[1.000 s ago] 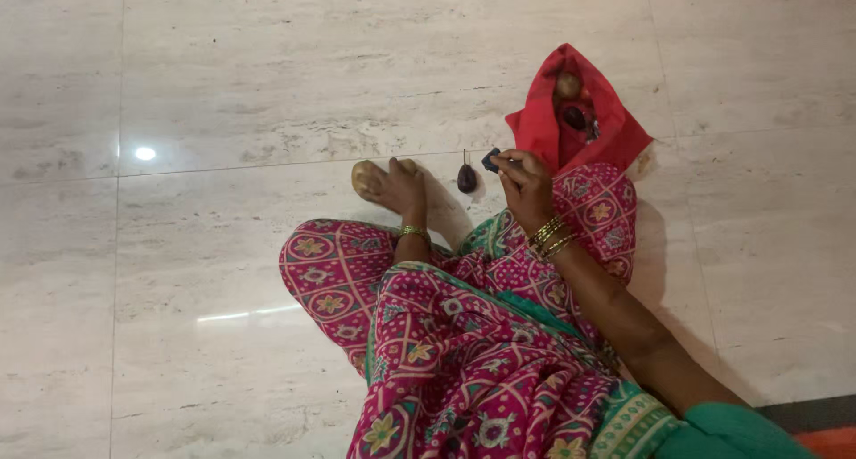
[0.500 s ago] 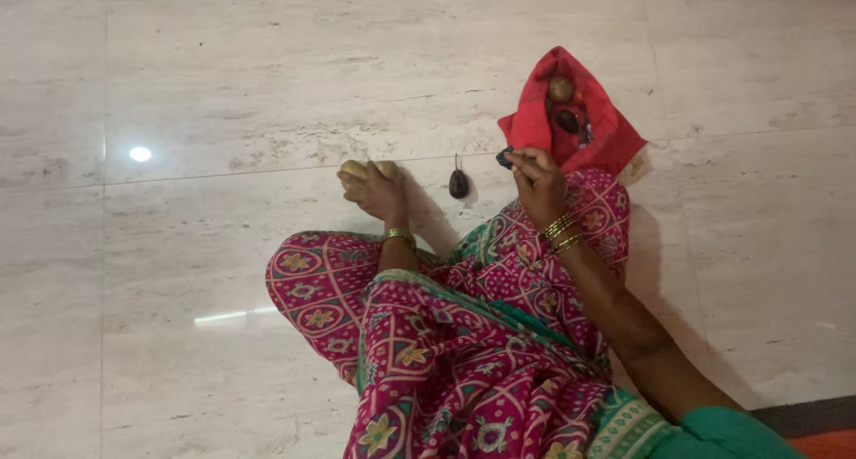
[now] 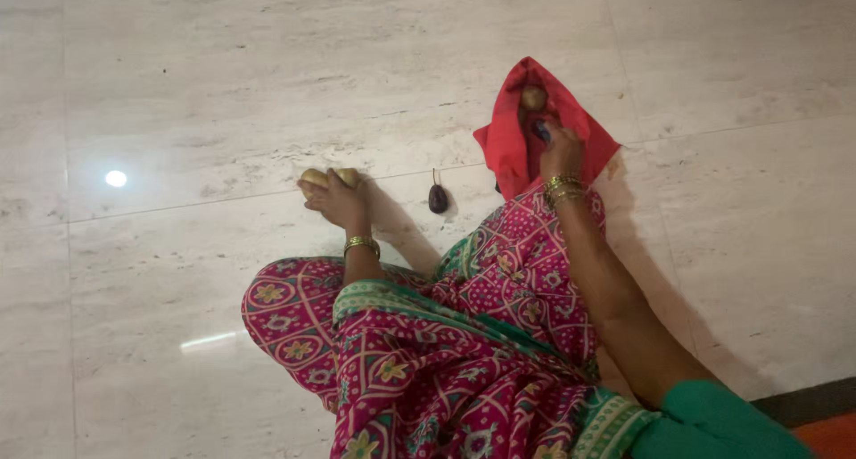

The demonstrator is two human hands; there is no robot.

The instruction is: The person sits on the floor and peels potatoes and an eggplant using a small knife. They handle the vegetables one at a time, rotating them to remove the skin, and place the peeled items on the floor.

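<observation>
Just above the middle of the frame, the fingers of the left hand (image 3: pixel 337 198) curl closed over two pale yellow-brown round potatoes (image 3: pixel 314 177) on the glossy cream marble floor (image 3: pixel 223 84). To the right, the right hand (image 3: pixel 562 152) reaches into the open red cloth bag (image 3: pixel 504 142), its fingers pinching a small dark object (image 3: pixel 540 130); how tightly they close cannot be told. A brown potato (image 3: pixel 533 99) lies deeper in the bag. Between the hands, a small dark purple brinjal with a stem (image 3: pixel 438 198) lies on the floor, apart from both. A pink patterned sari (image 3: pixel 464 334) fills the lower frame.
</observation>
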